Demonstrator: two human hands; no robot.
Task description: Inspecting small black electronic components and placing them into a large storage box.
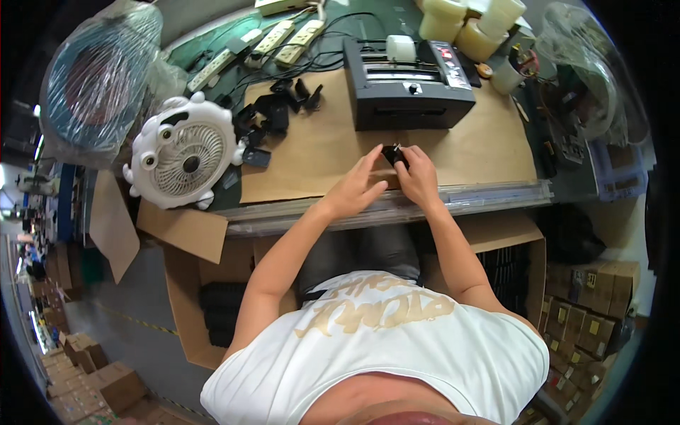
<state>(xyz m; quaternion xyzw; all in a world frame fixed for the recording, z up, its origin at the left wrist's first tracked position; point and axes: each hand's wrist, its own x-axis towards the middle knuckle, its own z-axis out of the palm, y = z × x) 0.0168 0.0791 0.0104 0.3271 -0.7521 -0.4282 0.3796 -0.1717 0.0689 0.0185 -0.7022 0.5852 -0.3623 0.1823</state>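
Note:
A small black part with shiny metal on its top end [394, 154] is held in the fingers of my right hand [419, 177], just above the brown paper on the bench. Its exact kind is too small to make out. Beside it, my left hand [354, 188] has its fingers stretched and its thumb apart. The left fingertips come close to the black part; whether they touch it I cannot tell. Right behind both hands stands a black tape dispenser machine [407, 106] with a white roll on top. More small black parts [273, 112] lie in a loose pile to the left.
A white fan [185, 152] stands at the bench's left, near a plastic-wrapped round item [95, 92]. Power strips [276, 42] and cables lie at the back. Tape rolls [443, 20] stand back right. Open cardboard boxes holding black items flank my legs, one at the left [185, 312].

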